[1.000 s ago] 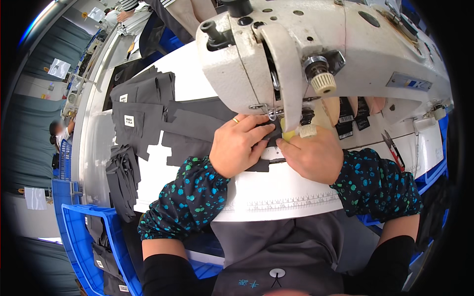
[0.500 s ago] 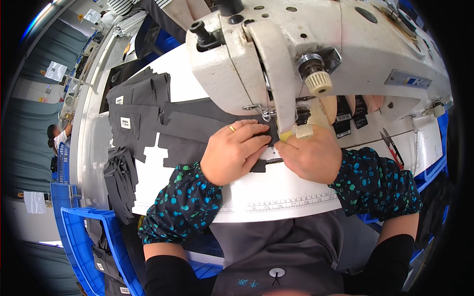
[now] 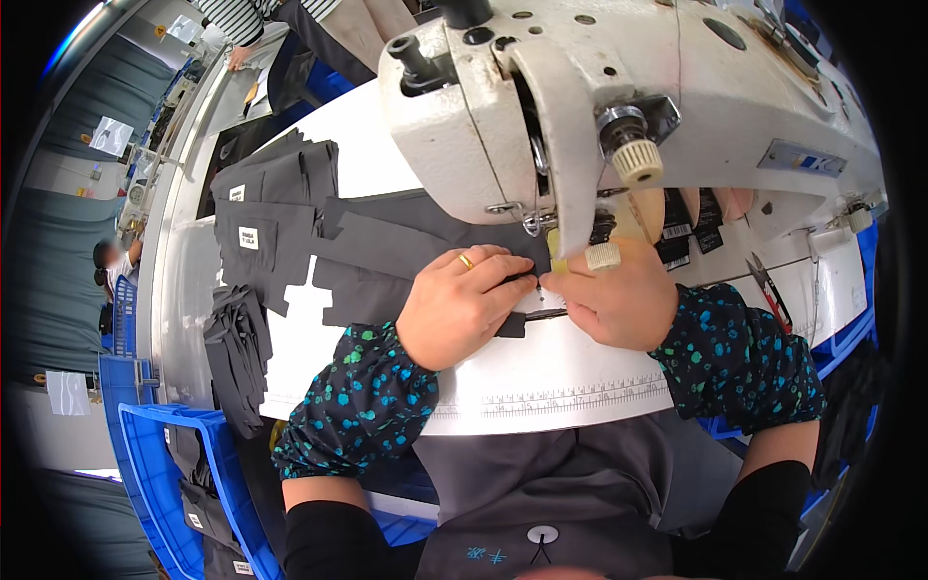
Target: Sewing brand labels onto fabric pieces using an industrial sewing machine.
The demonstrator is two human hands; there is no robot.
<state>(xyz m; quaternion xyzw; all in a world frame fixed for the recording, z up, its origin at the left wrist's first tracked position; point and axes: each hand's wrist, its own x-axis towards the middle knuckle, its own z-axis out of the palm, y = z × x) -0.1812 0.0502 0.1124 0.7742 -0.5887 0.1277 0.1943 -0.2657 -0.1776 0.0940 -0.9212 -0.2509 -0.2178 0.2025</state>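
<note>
A dark grey fabric piece (image 3: 387, 242) lies across the white sewing table and runs under the head of a white sewing machine (image 3: 551, 126). My left hand (image 3: 469, 304), with a ring on one finger, presses on this fabric, its fingers bent and close together beside the needle area. Opposite it, my right hand (image 3: 619, 300) is closed, thumb and forefinger pinched at the fabric's right edge, just below the presser foot. Its fingertips nearly meet those of the left hand. The machine's arm and a small white knob (image 3: 602, 256) partly hide the right hand.
Grey cut pieces with white labels (image 3: 249, 238) are stacked to the left, above a bundle of folded grey strips (image 3: 237, 348). Black tags (image 3: 709, 222) and red-handled snips (image 3: 770, 293) lie right. A blue crate (image 3: 184, 416) stands lower left. People are beyond the table.
The machine and table have shifted slightly right in view. Both hands stay at the fabric, the right fingertips a little lower from the presser foot. At the top left, another person's hand has come into view.
</note>
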